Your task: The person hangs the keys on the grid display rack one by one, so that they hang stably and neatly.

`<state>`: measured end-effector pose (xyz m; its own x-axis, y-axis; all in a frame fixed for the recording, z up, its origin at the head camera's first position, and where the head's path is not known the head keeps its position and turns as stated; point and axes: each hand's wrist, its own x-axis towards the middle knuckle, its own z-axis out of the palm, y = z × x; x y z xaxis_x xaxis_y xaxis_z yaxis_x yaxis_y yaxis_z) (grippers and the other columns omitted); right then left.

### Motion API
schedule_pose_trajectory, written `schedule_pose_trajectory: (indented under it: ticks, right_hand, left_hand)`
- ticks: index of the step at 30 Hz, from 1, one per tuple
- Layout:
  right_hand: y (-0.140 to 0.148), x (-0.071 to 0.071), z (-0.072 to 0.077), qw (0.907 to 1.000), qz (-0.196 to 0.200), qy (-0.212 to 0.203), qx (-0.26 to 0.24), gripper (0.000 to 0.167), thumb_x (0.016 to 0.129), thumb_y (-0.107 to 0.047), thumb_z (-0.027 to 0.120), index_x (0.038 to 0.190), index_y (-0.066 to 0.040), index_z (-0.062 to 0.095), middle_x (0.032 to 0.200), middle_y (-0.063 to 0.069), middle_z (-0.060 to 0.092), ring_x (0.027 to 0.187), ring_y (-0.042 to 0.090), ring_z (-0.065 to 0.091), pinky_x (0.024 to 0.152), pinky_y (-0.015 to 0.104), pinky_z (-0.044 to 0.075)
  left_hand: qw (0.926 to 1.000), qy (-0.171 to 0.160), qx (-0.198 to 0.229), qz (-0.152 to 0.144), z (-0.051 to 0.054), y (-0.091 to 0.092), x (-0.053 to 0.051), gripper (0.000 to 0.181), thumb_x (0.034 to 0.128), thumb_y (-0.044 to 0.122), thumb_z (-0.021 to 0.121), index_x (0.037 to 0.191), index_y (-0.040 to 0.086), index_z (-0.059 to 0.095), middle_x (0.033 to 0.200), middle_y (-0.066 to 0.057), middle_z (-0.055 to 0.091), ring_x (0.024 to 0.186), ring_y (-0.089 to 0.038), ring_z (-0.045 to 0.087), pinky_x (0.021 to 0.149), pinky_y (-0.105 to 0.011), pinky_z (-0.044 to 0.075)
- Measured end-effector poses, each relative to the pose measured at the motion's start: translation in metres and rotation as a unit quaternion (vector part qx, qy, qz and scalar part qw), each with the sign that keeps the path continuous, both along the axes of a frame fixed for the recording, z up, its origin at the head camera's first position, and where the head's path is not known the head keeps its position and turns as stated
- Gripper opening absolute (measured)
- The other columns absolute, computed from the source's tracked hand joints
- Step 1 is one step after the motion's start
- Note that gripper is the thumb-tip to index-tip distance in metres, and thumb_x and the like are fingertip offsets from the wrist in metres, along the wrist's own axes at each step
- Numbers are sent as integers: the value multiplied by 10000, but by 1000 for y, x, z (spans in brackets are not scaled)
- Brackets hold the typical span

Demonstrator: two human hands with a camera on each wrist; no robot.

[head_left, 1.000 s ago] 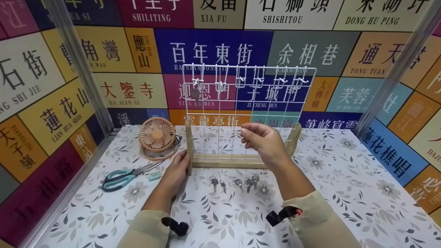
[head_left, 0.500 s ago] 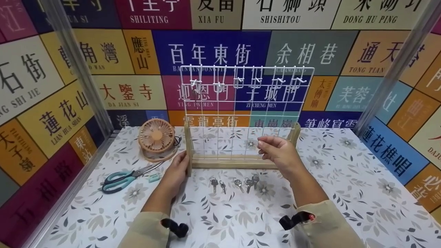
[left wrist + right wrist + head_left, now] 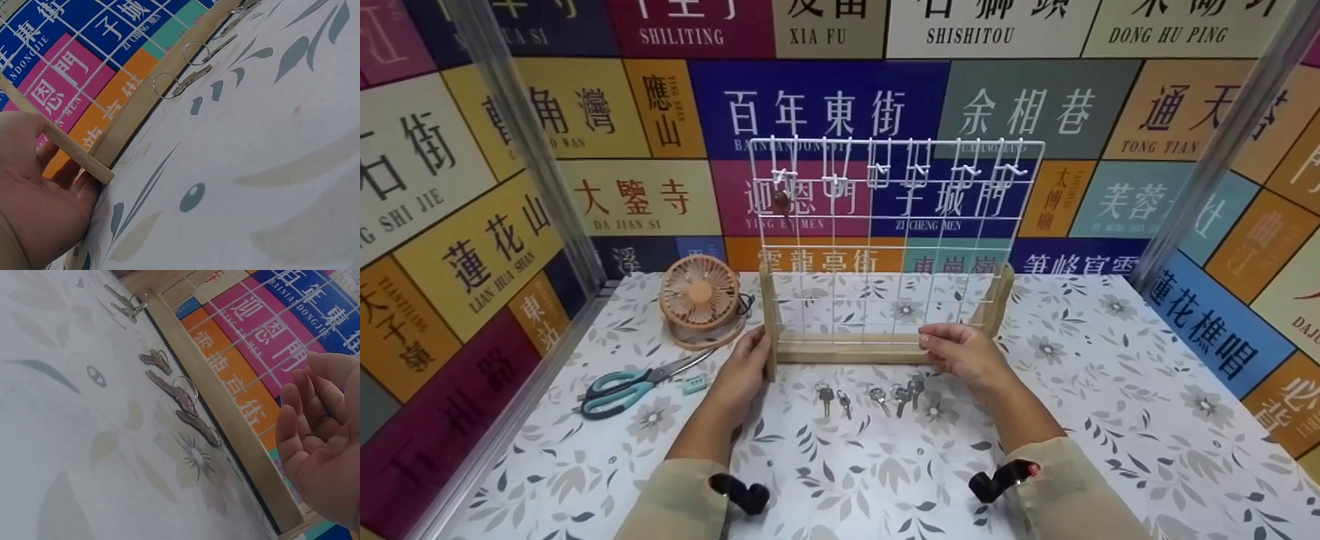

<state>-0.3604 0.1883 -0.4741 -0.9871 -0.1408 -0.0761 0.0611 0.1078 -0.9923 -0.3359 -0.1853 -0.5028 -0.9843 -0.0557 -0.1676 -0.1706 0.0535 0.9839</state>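
Observation:
A white wire grid rack (image 3: 885, 217) stands on a wooden base, with a row of white hooks along its top. One key (image 3: 782, 201) hangs from the leftmost hook. My left hand (image 3: 746, 367) grips the rack's left wooden post (image 3: 79, 154), thumb on one side and fingers behind. Before the base's right half is my right hand (image 3: 967, 356), its fingers loosely bent and nothing visible in them. On the table in front of the rack lie several keys with rings, among them a left key (image 3: 826, 401) and a middle key (image 3: 879, 400).
An orange fan (image 3: 701, 292) stands left of the rack. Teal-handled scissors (image 3: 619, 394) lie nearer on the left, beside a small green object (image 3: 695, 385). Sign-printed panels (image 3: 821, 105) rise behind and at both sides of the flower-patterned table (image 3: 877, 480).
My right hand has come down and slightly right from in front of the grid to near the wooden base. The hanging key swings a little. My left hand keeps its place on the post.

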Motion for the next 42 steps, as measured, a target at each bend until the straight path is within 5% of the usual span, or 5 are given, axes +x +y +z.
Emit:
schedule_pose_trajectory:
  ticks: [14, 29, 42]
  right_hand:
    - [6, -4, -26, 9928, 308, -58, 1155, 335, 984, -187, 783, 1273, -22, 742, 1045, 81, 782, 861, 175, 695, 710, 278, 581]
    - [3, -2, -29, 9752, 873, 399, 1993, 343, 888, -16, 810, 1221, 27, 741, 1148, 182, 777, 904, 118, 712, 756, 223, 584]
    - [3, -1, -28, 9660, 862, 471, 2391, 335, 827, 3, 839, 1156, -32, 781, 1100, 120, 796, 915, 144, 702, 791, 237, 585]
  left_hand:
    - [10000, -27, -78, -2, 1, 0, 1, 611, 1107, 566, 498, 1652, 316, 379, 1696, -23, 435, 1618, -298, 346, 1353, -511, 248]
    - [10000, 27, 54, 19, -1, 2, -2, 568, 1122, 528, 488, 1632, 293, 400, 1679, -35, 455, 1618, -284, 347, 1354, -492, 255]
    - [10000, 16, -70, 44, 1, 2, 0, 554, 1121, 533, 486, 1624, 313, 412, 1668, -30, 472, 1605, -289, 371, 1348, -493, 270]
